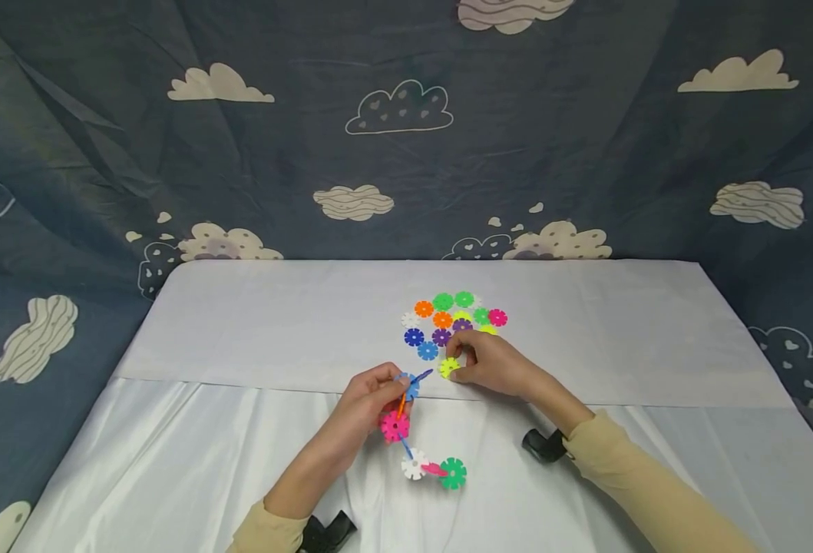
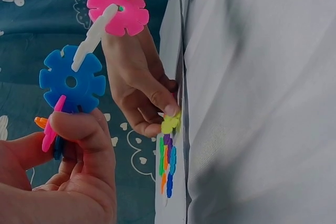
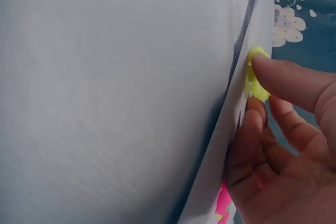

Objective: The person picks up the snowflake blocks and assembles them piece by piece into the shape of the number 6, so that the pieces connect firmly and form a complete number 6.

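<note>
On white cloth [image 1: 254,322], right hand [image 1: 492,362] pinching yellow disc [image 1: 449,368], left hand [image 1: 367,405] gripping disc chain [image 1: 406,430]

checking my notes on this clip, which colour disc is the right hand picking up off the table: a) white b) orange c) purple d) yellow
d, the right hand pinches a yellow disc at the near edge of the loose pile, and the right wrist view shows its fingertips on that same yellow piece.
</note>
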The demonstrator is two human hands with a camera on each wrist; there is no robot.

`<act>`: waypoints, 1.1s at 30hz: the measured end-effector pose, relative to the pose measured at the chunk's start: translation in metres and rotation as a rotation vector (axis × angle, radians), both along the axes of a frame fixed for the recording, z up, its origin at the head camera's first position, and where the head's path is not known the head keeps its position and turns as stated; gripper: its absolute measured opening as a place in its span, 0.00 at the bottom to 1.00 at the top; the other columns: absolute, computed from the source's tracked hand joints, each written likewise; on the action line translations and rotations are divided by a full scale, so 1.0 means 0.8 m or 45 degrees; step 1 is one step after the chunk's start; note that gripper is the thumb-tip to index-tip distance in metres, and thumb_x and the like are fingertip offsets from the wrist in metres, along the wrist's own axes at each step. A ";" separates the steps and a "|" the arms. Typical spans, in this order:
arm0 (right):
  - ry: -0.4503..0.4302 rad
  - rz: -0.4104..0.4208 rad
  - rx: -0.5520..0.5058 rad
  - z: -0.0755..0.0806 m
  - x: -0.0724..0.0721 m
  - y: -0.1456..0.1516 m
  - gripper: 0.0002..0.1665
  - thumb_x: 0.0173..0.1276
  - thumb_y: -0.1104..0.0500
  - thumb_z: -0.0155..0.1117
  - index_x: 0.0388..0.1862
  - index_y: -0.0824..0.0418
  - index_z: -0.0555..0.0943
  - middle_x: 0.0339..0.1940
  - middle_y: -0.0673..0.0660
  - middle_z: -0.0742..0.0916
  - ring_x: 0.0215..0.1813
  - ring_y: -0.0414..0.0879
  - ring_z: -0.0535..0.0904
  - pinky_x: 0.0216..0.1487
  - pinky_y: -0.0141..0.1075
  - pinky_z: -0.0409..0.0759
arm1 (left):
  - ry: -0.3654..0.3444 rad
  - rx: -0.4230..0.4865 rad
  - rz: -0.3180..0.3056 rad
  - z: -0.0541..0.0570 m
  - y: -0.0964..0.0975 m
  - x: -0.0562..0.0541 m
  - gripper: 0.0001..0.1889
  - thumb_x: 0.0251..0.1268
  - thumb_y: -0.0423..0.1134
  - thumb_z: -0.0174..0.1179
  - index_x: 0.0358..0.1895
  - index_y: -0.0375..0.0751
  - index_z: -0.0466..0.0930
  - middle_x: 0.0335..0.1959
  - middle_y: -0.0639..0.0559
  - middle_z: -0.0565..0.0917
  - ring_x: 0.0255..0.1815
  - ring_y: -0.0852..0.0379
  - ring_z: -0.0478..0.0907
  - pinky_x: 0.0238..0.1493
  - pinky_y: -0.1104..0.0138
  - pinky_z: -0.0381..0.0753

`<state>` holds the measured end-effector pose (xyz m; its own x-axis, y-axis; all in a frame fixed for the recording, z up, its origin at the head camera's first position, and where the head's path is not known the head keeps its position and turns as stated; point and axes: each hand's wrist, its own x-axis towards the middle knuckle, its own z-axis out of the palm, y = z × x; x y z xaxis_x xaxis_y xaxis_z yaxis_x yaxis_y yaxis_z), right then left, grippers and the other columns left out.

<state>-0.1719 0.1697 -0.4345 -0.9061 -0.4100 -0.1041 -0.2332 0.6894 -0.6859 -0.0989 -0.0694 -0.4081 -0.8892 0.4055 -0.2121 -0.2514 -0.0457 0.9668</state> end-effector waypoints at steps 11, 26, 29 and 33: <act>0.048 -0.168 -0.134 0.019 0.039 0.001 0.12 0.62 0.67 0.71 0.43 0.56 0.82 0.34 0.50 0.82 0.37 0.47 0.77 0.39 0.34 0.80 | 0.015 -0.009 -0.002 0.000 0.001 -0.002 0.11 0.75 0.39 0.52 0.37 0.34 0.71 0.24 0.49 0.77 0.22 0.58 0.70 0.27 0.70 0.70; 0.004 -0.365 -0.644 0.055 0.107 -0.013 0.12 0.68 0.62 0.66 0.50 0.60 0.82 0.37 0.58 0.83 0.38 0.61 0.81 0.42 0.42 0.84 | 0.039 -0.016 -0.026 0.001 0.001 0.001 0.11 0.74 0.41 0.54 0.37 0.34 0.73 0.25 0.49 0.78 0.25 0.57 0.71 0.33 0.68 0.71; 0.014 -0.368 -0.706 0.054 0.110 -0.016 0.12 0.69 0.62 0.66 0.50 0.60 0.82 0.36 0.60 0.83 0.37 0.64 0.82 0.42 0.40 0.84 | 0.039 -0.013 -0.043 0.002 0.000 0.002 0.12 0.74 0.41 0.54 0.37 0.34 0.73 0.25 0.48 0.78 0.25 0.57 0.72 0.33 0.68 0.71; 0.009 -0.377 -0.730 0.052 0.110 -0.020 0.12 0.69 0.60 0.66 0.51 0.60 0.82 0.35 0.59 0.83 0.36 0.64 0.82 0.41 0.37 0.84 | 0.047 -0.020 -0.063 0.001 0.000 0.002 0.12 0.75 0.42 0.53 0.38 0.34 0.73 0.26 0.47 0.78 0.26 0.57 0.73 0.34 0.68 0.72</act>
